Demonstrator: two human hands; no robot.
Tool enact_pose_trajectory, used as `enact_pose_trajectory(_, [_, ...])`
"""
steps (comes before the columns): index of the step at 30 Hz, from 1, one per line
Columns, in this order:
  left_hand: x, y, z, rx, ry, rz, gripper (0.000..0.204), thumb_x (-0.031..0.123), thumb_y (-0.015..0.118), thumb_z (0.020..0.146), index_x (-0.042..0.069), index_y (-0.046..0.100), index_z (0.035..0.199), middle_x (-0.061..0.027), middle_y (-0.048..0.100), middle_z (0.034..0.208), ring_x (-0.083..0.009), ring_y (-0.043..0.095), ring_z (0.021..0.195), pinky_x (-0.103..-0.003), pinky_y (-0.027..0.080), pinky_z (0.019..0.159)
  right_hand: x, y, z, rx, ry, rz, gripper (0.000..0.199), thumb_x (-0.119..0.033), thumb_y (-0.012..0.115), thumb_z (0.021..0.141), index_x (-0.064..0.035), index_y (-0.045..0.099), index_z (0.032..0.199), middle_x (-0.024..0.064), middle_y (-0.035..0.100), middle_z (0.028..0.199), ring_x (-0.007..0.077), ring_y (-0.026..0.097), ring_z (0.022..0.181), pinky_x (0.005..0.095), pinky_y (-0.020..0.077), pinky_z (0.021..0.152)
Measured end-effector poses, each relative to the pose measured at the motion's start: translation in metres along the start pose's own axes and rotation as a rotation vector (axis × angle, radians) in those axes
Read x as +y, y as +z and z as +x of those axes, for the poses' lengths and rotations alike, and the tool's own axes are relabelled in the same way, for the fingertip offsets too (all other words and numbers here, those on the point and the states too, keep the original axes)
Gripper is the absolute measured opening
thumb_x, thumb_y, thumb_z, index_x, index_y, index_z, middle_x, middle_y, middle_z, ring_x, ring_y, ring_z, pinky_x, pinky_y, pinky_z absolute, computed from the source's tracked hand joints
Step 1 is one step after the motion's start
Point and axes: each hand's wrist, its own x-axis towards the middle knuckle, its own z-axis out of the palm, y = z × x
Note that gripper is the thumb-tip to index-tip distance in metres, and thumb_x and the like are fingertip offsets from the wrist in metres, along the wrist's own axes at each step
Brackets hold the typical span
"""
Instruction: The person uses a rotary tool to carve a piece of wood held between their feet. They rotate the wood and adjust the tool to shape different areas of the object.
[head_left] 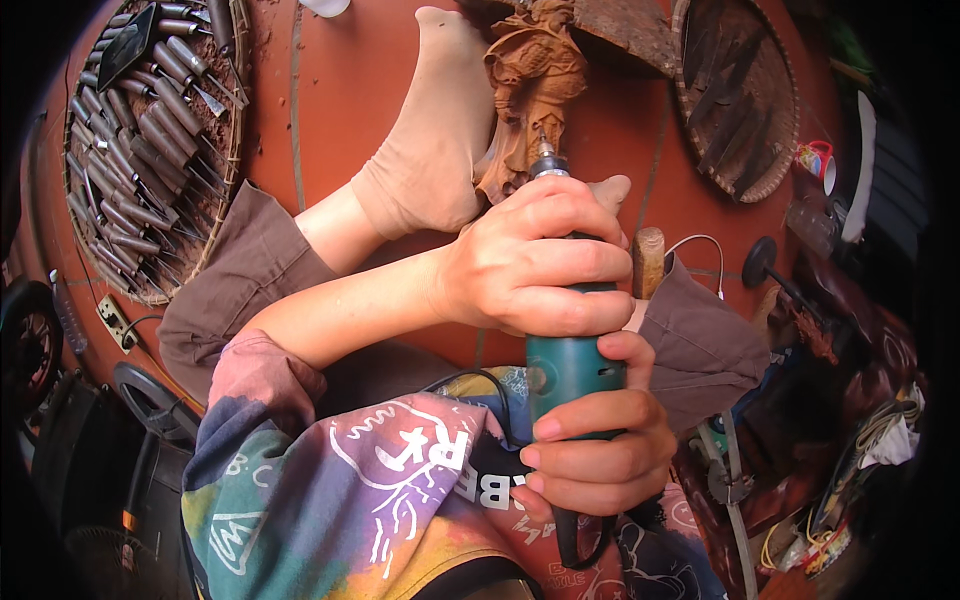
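Note:
Both of my hands are wrapped round a green rotary tool (pixel 575 370), held in front of my chest. My left hand (pixel 550 260) is closed over its front end, near the metal collet. Lower down, my right hand (pixel 605 445) grips the rear of the body, where a black cord comes out. The thin bit points away from me and meets, or nearly meets, the lower part of a reddish-brown wood carving (pixel 540 85). That carving shows a draped figure with deep folds. It stands between my feet, partly hidden by my left hand and the tool.
A round woven tray (pixel 240 150) full of carving chisels (pixel 165 135) and wood chips lies on the left; a dark phone (pixel 127 45) rests on it. Another basket (pixel 783 165) with dark flat pieces stands at far right. A power socket (pixel 117 322) sits on the tiled floor.

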Motion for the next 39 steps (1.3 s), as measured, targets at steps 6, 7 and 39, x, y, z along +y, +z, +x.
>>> enact_pose_trajectory(6, [0.0, 0.0, 0.003, 0.001, -0.021, -0.005, 0.022, 0.01, 0.075, 0.077, 0.012, 0.067, 0.097, -0.0052, 0.068, 0.097, -0.0239, 0.063, 0.093, -0.038, 0.055, 0.079, 0.0, -0.002, 0.004, -0.001, 0.023, 0.025, 0.017, -0.018, 0.082, 0.07, -0.0214, 0.065, 0.073, -0.0147, 0.064, 0.08, 0.0123, 0.065, 0.088, 0.0554, 0.035, 0.099])
enact_pose_trajectory(7, [0.0, -0.001, 0.003, 0.001, -0.024, -0.003, 0.022, 0.011, 0.075, 0.077, 0.012, 0.067, 0.097, -0.0052, 0.068, 0.097, -0.0239, 0.063, 0.093, -0.038, 0.055, 0.079, 0.0, -0.003, 0.005, -0.006, 0.024, 0.028, 0.017, -0.018, 0.082, 0.07, -0.0215, 0.065, 0.073, -0.0147, 0.064, 0.08, 0.0125, 0.065, 0.088, 0.0556, 0.0349, 0.099])
enact_pose_trajectory(39, [-0.002, 0.002, 0.003, 0.024, -0.041, -0.033, 0.023, 0.012, 0.076, 0.077, 0.01, 0.069, 0.099, -0.0072, 0.069, 0.098, -0.0255, 0.063, 0.095, -0.039, 0.056, 0.078, 0.001, -0.007, 0.011, -0.019, 0.017, 0.039, 0.018, -0.02, 0.083, 0.071, -0.0208, 0.066, 0.075, -0.0129, 0.065, 0.081, 0.0136, 0.066, 0.09, 0.0555, 0.0368, 0.099])
